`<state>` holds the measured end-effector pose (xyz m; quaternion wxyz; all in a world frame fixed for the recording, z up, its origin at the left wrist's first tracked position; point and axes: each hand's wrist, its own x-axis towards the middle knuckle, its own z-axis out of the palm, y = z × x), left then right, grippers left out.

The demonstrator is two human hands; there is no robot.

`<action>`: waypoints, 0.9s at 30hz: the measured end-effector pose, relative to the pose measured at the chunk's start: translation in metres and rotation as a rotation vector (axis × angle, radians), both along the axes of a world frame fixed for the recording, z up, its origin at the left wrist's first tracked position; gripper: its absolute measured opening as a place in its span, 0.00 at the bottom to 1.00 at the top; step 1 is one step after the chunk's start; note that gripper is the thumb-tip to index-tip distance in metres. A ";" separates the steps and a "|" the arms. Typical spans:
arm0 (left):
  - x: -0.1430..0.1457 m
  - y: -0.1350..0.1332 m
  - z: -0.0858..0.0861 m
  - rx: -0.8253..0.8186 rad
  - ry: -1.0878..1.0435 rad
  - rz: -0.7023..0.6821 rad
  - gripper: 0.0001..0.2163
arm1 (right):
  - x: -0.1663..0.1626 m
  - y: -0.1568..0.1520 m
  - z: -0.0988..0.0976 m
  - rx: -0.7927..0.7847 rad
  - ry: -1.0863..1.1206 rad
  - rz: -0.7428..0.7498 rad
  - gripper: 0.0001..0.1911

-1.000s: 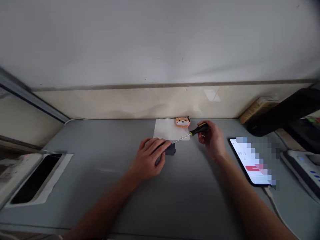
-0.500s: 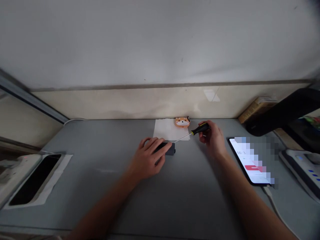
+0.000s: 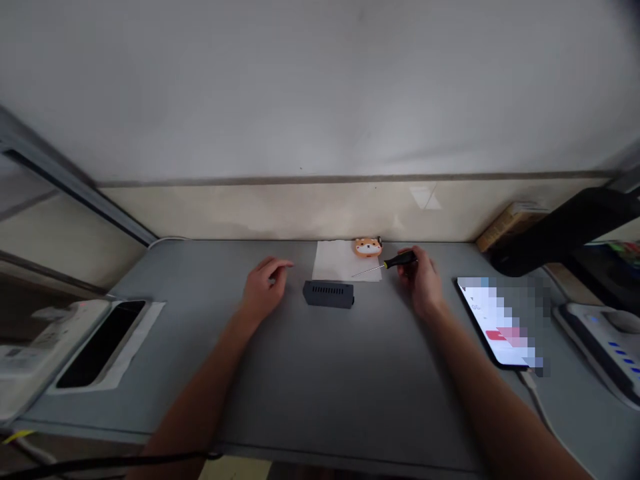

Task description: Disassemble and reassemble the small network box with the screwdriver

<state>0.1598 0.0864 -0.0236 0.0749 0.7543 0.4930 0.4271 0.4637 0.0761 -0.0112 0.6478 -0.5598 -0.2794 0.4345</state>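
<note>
A dark grey block-shaped device point(image 3: 329, 295) with a row of slots along its side lies on the grey table, with neither hand touching it. To its left is my left hand point(image 3: 267, 285), its fingers loosely bent and the index finger stretched toward the right; I see nothing held in it. My right hand point(image 3: 421, 280) grips the black and yellow handle of a screwdriver point(image 3: 399, 259). The thin shaft points left, and its tip hovers over or near white paper point(image 3: 334, 261) behind the device. On that paper's right side sits an orange dog-faced case point(image 3: 368, 247).
At the right lie a lit phone point(image 3: 493, 333) with a white cable point(image 3: 543, 400) and a power strip point(image 3: 605, 347). Behind them are a black cylindrical object point(image 3: 555, 233) and a box point(image 3: 510, 223). Leftward, a dark phone point(image 3: 103, 343) rests on paper beside a white power strip point(image 3: 60, 353).
My left hand has let go of the grey device and moved left, leaving it uncovered on the table. The screwdriver's tip has come away from the device. The view has shifted slightly.
</note>
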 end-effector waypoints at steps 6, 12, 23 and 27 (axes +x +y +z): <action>0.000 0.002 -0.005 -0.072 -0.122 0.098 0.10 | -0.001 -0.003 -0.002 0.029 -0.032 0.038 0.24; 0.001 -0.005 -0.003 -0.176 -0.275 0.136 0.07 | -0.002 -0.007 0.000 0.062 -0.058 0.038 0.25; -0.036 -0.012 0.008 -0.347 -0.830 -0.001 0.16 | -0.002 -0.010 -0.001 0.083 -0.078 0.052 0.24; -0.036 -0.024 0.015 -0.407 -0.877 -0.093 0.19 | -0.003 -0.010 0.000 0.089 -0.066 0.065 0.24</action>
